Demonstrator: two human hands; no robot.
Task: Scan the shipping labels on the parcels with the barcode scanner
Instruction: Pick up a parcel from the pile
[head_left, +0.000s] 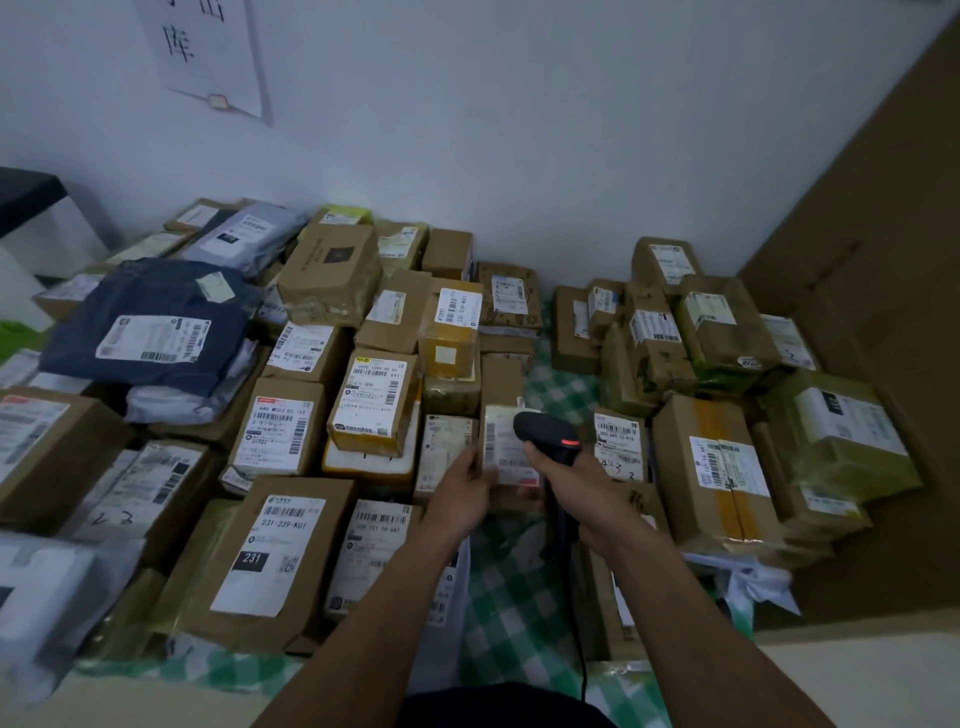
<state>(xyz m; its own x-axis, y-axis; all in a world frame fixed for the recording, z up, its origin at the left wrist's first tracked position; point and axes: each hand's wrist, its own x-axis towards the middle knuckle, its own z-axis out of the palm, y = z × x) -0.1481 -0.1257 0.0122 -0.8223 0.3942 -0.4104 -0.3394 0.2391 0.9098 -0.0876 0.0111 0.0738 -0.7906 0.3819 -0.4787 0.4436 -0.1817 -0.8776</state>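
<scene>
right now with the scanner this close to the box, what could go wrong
The barcode scanner in the right hand hangs close over the small parcel that the left hand holds, hiding part of its label, so the read may fail. The labelled box right beside it could get scanned instead. The cable trails past parcel edges and might snag.

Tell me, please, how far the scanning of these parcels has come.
Done: nothing marks any parcel as scanned, so I cannot tell. In hand: the left hand holds a small parcel while the right hand aims the barcode scanner, its red light on, at its label. Left: possibly most of the parcels piled around on the checked cloth.
</scene>
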